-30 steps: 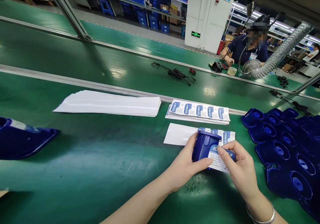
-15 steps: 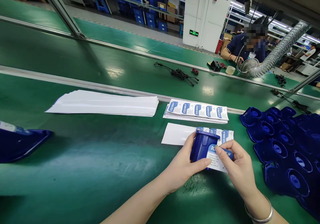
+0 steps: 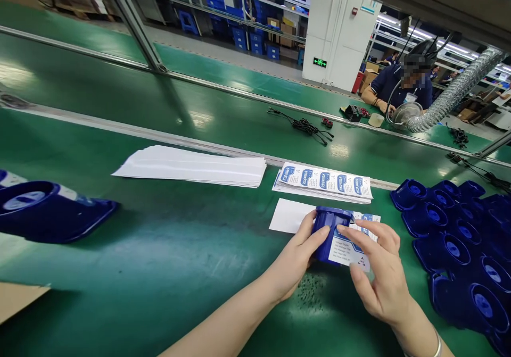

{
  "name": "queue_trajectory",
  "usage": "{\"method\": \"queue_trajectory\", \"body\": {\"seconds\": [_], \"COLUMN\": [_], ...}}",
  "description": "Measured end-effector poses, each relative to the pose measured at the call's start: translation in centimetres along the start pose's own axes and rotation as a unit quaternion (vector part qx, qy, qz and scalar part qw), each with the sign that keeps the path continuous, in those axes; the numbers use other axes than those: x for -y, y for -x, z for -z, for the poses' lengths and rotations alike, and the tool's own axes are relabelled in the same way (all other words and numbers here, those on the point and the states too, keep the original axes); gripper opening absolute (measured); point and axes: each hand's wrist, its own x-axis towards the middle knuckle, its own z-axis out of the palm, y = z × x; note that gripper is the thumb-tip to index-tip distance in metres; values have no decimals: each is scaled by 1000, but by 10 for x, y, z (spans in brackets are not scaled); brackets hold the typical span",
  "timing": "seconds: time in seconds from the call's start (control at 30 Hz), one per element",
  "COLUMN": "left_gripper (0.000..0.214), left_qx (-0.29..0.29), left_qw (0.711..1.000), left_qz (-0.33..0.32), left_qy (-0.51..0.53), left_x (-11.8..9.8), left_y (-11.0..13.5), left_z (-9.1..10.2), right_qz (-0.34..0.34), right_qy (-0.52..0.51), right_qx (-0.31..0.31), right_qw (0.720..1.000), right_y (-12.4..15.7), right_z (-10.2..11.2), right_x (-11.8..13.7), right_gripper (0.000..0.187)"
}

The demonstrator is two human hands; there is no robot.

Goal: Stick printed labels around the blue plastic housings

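My left hand (image 3: 296, 258) grips a small blue plastic housing (image 3: 326, 233) just above the green belt (image 3: 179, 261). A white and blue label (image 3: 348, 251) lies on the housing's side. My right hand (image 3: 377, 277) presses flat on that label, its fingers stretched out over it. Under the housing lies a partly peeled label sheet (image 3: 293, 214). A stack of printed label sheets (image 3: 324, 181) sits just behind it.
Several blue housings (image 3: 459, 234) are heaped at the right. A labelled blue housing (image 3: 43, 213) lies at the left edge. A stack of white backing sheets (image 3: 195, 166) lies behind. Black cables (image 3: 305, 126) rest on the far belt, where a seated person (image 3: 401, 83) works. Cardboard (image 3: 18, 298) shows bottom left.
My right hand went from pinching the label's edge to lying flat over it on the housing. The camera view shifted slightly, so the left housing shows more.
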Motion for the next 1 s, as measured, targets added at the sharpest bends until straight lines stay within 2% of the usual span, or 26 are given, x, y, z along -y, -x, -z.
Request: {"method": "queue_trajectory", "body": {"seconds": [0.1, 0.23, 0.33, 0.53, 0.67, 0.73, 0.83, 0.9, 1.0], "left_gripper": [61, 57, 55, 58, 59, 61, 64, 65, 65], "left_qx": [-14, -28, -37, -59, -69, -64, -45, -35, -34], "left_qw": [1000, 997, 997, 997, 997, 997, 998, 999, 999], "left_qz": [-12, -41, -44, -37, -41, -41, -33, -27, -16], "left_qy": [-22, -62, -44, 9, 20, 13, 1, -5, -12], "left_x": [1, 1, 1, -2, -9, -11, -9, -8, -6], "left_y": [-2, -3, -3, -3, -4, -3, -2, -1, 1], "left_z": [3, 5, 4, 2, 4, 5, 4, 2, 0], "right_qz": [19, 53, 62, 94, 149, 130, 43, 24, 34], "right_qy": [48, 57, 59, 27, -16, -5, 31, 49, 64], "right_qx": [28, 59, 70, 59, 36, 2, -48, -27, 18], "right_qw": [998, 995, 994, 993, 988, 991, 997, 998, 997], "right_y": [-1, 0, 0, 1, 8, 12, 12, 8, 2], "right_z": [-3, -3, -2, -5, -5, -5, -8, -11, -14], "right_x": [3, 4, 5, 17, 21, 16, 4, -2, -6], "right_gripper": [51, 52, 52, 55, 56, 61, 65, 67, 69]}}
